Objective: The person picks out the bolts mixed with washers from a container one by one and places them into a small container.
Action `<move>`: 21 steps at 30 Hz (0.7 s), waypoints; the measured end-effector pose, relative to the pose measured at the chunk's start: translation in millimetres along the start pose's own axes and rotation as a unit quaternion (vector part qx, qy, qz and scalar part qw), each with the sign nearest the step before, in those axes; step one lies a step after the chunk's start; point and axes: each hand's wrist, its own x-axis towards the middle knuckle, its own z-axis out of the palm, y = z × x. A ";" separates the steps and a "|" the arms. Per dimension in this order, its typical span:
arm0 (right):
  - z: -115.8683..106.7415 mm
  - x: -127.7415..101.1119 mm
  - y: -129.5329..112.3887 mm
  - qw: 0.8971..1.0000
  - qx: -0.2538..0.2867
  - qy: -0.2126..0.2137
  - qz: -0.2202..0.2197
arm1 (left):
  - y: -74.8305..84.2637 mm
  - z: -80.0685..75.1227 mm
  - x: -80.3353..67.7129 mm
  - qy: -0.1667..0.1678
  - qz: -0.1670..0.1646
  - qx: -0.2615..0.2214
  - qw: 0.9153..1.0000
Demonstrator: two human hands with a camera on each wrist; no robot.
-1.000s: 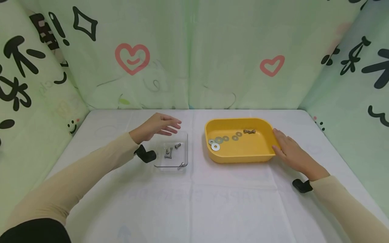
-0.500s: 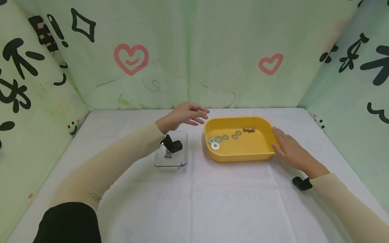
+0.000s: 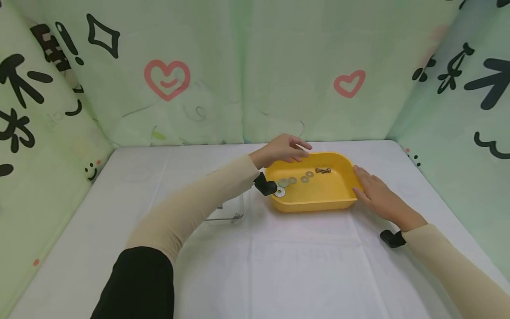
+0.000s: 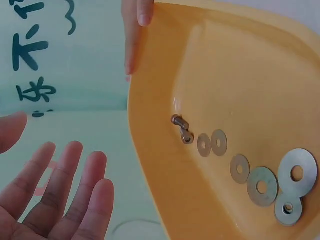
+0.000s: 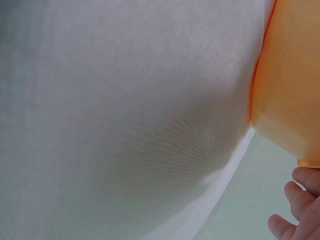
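Observation:
My left hand (image 3: 283,148) hovers at the back left corner of the yellow tray (image 3: 311,206), its fingers loosely extended. In the left wrist view the fingers (image 4: 65,192) are spread, and nothing shows between them. My right hand (image 3: 376,195) rests flat against the tray's right wall with straight fingers. Inside the tray, two screws (image 3: 323,170) lie together toward the back right. Several flat washers (image 4: 262,186) trail off toward the left side; the largest and brightest washer (image 4: 298,172) overlaps a smaller one. Part of this group is hidden behind the left wrist camera in the head view.
Left of the tray stands a clear plastic box (image 3: 225,215), mostly covered by my left sleeve (image 3: 199,199). A screw's end (image 3: 220,207) shows in it. White cloth (image 3: 279,266) covers the table, and a green printed curtain (image 3: 215,79) walls the back and sides.
My left hand has travelled right, from behind the clear box to the yellow tray's back left corner. The right hand stays at the tray's right wall. The head view has shifted slightly.

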 end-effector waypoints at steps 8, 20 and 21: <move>0.2 0.9 0.7 1.000 -0.005 -0.004 0.006 | -1.6 19.9 27.2 -0.009 0.027 -0.005 1.000; 0.5 2.2 -0.1 0.999 -0.009 -0.020 0.031 | -10.0 45.0 63.7 -0.009 0.051 -0.034 0.998; 0.7 2.2 -0.3 0.999 -0.009 -0.020 0.031 | -10.3 46.8 65.5 -0.006 0.051 -0.027 0.998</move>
